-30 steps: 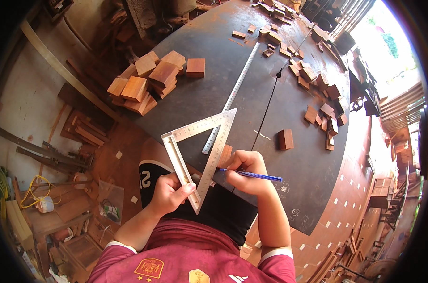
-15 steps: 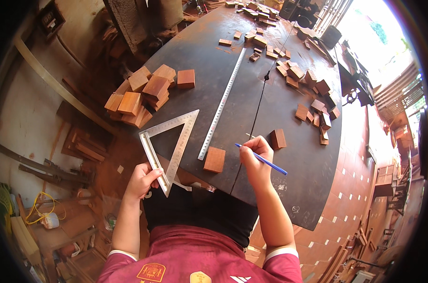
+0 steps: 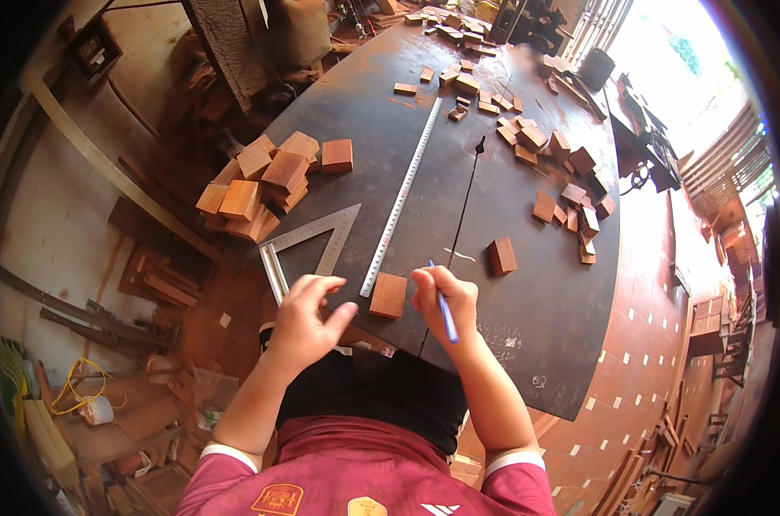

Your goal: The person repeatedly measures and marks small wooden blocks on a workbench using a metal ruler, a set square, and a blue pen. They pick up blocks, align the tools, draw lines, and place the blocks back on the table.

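Note:
My left hand (image 3: 307, 320) is off the metal triangle square (image 3: 336, 241), its fingers spread with nothing in them. The square lies at the table's near left edge, its lower part hidden behind that hand. In my right hand (image 3: 452, 297) is a blue pen (image 3: 447, 316), held in closed fingers, its shaft slanting down toward the wrist. Between both hands a reddish-brown wooden block (image 3: 389, 295) rests on the dark table (image 3: 446, 340). A long steel ruler (image 3: 403, 196) runs away from just beside that block. Farther right stands another wooden block (image 3: 502, 257).
A stack of wooden blocks (image 3: 261, 185) sits at the table's left edge, with a single block (image 3: 337, 156) beside it. Several loose blocks (image 3: 527, 138) spread along the right and far side. A narrow slot (image 3: 465, 206) crosses the tabletop lengthwise.
My left hand has let go of the triangle square and moved right, toward the near block. The square now lies on the table edge. My right hand has shifted slightly left and turned the pen steeper.

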The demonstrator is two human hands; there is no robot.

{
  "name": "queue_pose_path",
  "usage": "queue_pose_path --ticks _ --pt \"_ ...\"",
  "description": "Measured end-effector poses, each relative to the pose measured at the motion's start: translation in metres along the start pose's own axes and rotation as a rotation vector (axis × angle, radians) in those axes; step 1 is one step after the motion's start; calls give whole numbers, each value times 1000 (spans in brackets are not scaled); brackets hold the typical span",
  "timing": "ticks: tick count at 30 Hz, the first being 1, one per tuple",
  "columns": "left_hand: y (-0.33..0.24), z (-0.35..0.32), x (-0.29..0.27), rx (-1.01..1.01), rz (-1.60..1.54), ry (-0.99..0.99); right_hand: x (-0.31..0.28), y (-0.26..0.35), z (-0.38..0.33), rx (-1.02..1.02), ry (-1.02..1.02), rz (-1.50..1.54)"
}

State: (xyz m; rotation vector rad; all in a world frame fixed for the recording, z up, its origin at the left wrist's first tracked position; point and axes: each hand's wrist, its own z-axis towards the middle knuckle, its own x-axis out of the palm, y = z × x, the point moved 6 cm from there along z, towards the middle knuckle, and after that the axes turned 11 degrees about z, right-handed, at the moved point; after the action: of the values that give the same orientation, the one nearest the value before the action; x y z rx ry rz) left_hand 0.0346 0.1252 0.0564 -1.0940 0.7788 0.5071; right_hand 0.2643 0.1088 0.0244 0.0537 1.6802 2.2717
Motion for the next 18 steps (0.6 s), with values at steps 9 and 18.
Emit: queue_pose_path --ticks 9,18 --pt "-20 27 30 282 -10 239 -2 2 5 71 109 -45" --pt "-35 6 45 418 44 -48 -5 7 4 28 79 -56"
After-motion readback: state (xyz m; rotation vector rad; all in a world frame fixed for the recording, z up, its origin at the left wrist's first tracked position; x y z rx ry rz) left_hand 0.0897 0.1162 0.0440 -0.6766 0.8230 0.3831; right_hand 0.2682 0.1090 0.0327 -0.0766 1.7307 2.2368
